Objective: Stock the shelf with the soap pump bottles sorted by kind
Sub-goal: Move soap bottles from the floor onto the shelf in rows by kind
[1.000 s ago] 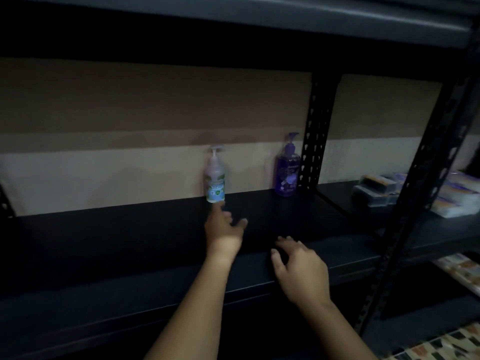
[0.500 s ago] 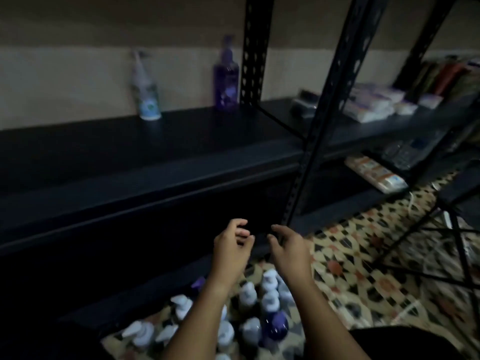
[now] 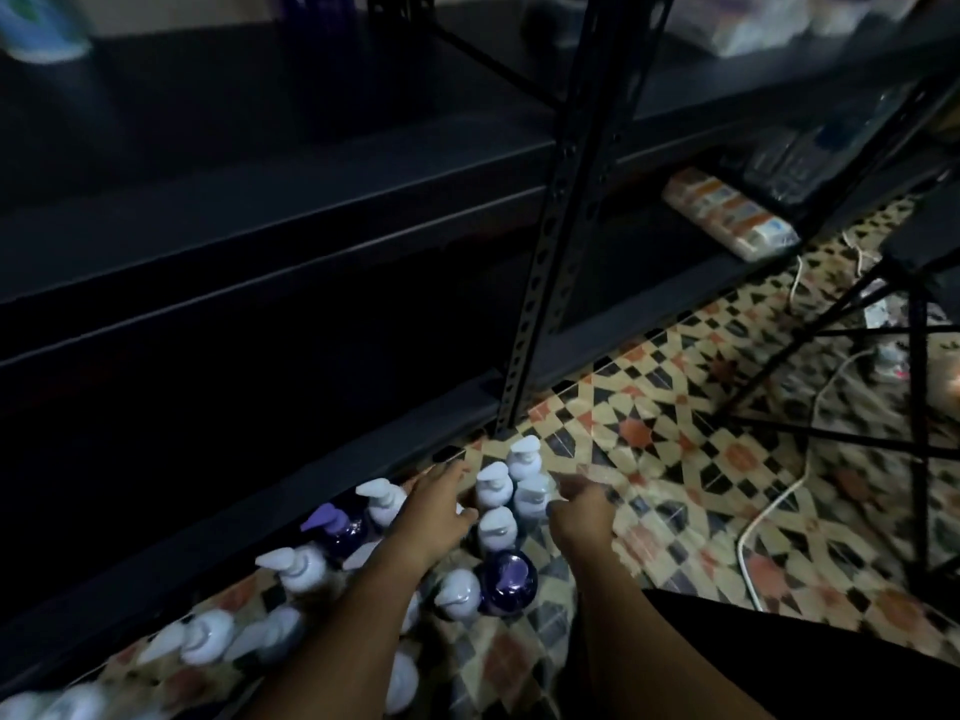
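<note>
Head view: left hand [image 3: 439,511] and right hand [image 3: 582,514], fingers loosely extended and holding nothing, hover over the soap pump bottles [image 3: 496,527] clustered on the patterned floor [image 3: 675,459], lower centre, beside the dark shelf [image 3: 260,210].

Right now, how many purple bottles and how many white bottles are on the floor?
Purple bottles: 2
White bottles: at least 10 (more at the bottom left are too blurred to count)
Total: at least 12
</note>
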